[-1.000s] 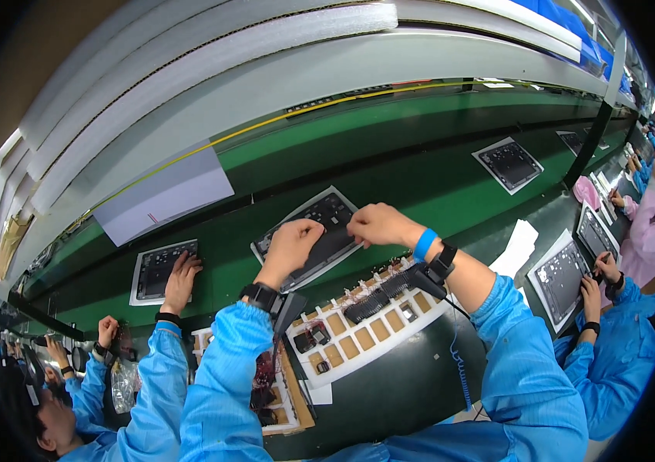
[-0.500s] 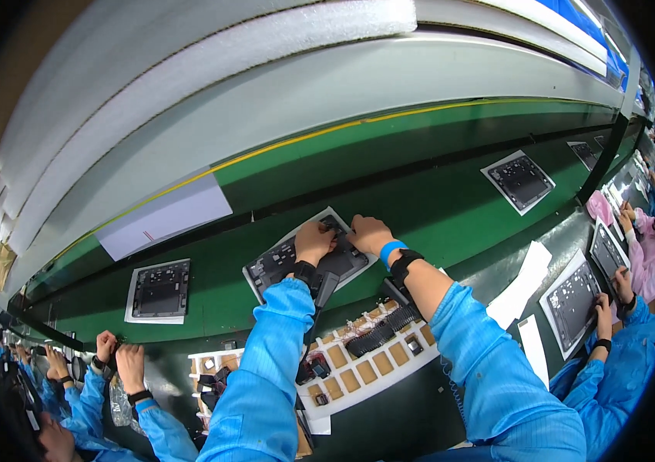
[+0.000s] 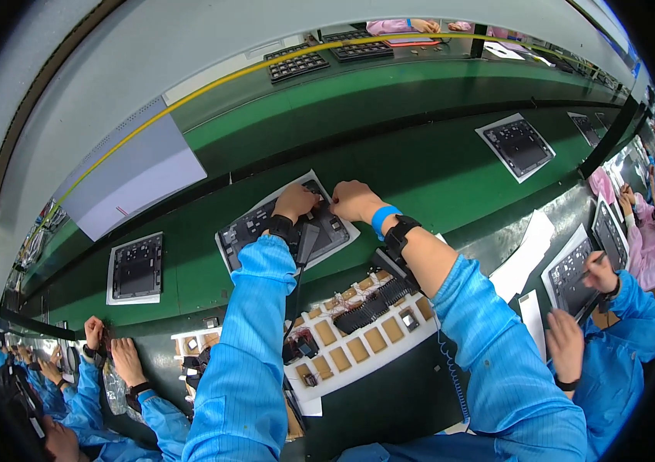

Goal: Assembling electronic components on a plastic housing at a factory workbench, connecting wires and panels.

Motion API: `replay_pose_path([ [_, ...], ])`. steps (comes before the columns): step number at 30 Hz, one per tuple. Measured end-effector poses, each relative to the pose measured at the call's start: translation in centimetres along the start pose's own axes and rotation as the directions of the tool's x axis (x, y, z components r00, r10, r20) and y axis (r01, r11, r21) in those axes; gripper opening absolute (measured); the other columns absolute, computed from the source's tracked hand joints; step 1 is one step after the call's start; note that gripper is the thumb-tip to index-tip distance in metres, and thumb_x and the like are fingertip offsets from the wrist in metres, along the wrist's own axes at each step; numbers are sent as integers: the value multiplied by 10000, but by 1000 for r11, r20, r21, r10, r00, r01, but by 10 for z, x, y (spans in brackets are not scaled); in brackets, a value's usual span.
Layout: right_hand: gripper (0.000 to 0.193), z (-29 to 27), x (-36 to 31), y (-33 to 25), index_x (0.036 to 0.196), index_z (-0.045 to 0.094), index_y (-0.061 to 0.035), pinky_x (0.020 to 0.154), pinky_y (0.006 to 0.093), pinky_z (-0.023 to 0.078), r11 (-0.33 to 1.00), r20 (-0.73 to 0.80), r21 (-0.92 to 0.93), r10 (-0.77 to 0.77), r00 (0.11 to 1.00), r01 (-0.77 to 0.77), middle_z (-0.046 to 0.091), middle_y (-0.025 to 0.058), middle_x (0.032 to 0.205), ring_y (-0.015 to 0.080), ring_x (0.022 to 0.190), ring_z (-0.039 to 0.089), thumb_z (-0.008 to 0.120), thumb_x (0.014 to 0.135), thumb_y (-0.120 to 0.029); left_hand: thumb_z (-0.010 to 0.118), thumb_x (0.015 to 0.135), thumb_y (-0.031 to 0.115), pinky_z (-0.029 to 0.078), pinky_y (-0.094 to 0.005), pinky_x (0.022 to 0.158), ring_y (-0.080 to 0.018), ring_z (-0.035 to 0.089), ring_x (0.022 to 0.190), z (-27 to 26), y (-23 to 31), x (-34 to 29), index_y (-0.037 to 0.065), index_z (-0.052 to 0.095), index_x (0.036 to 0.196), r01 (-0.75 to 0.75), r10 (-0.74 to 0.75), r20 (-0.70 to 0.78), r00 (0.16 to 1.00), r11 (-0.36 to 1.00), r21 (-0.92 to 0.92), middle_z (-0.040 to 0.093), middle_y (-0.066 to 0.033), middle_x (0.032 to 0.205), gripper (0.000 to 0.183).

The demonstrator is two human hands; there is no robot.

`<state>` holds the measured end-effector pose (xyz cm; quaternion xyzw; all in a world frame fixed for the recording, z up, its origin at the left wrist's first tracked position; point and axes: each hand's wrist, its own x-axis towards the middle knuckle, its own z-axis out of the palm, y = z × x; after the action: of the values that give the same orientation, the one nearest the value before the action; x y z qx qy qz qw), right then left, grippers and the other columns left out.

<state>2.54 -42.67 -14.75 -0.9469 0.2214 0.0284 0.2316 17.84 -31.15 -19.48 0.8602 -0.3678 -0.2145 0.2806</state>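
Note:
A flat black tablet-like housing (image 3: 244, 235) with small fittings lies tilted on a white sheet (image 3: 351, 236), on the green belt before me. My left hand (image 3: 297, 202) bends over its upper middle, fingers pinched at the surface; whatever they hold is hidden. Close beside it, my right hand (image 3: 354, 202) is at the housing's far right edge, fingertips curled together around something too small to name. A dark handled tool (image 3: 307, 245) sits just below my left wrist. Both wrists carry black bands, and a blue band is on the right one.
A white foam tray (image 3: 358, 382) with brown compartments holds black parts and wires between my forearms. Similar housings lie on the belt at left (image 3: 138, 266) and right (image 3: 518, 148). A co-worker's hands (image 3: 566, 343) are at right, others at left. A shelf (image 3: 73, 92) overhangs the far side.
The view has tilted, showing more beyond the belt. My hands stay over the same housing, the right fingers drawn in more tightly. The co-worker at right has lifted both hands, one with a thin tool.

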Motion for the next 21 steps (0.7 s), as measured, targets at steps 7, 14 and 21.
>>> replay_pose_path([
  [7,285,10,1,-5,1014,743,-43,901,413,556,990,14,-115,-84,996,85,733,195,1013,371,994,698,688,838,-260,677,860,406,534,-422,811,-337,707,843,-4,-5,-9,60,785,852,-71,68,41,997,995,68,744,-147,842,362],
  [14,314,13,1,-3,1022,737,-44,895,418,553,992,22,-45,-116,993,117,734,194,1009,373,992,698,695,855,-307,625,822,727,561,-433,781,-335,732,898,-38,45,-57,34,777,939,107,-58,-117,991,875,472,754,-177,941,718],
  [21,387,8,-6,-12,1018,760,-45,916,417,556,989,96,139,-68,993,54,742,203,1006,371,1001,705,748,822,-378,623,877,672,505,-373,661,-211,657,692,-95,4,-102,33,757,895,111,-98,-143,985,990,86,700,-118,737,653],
])
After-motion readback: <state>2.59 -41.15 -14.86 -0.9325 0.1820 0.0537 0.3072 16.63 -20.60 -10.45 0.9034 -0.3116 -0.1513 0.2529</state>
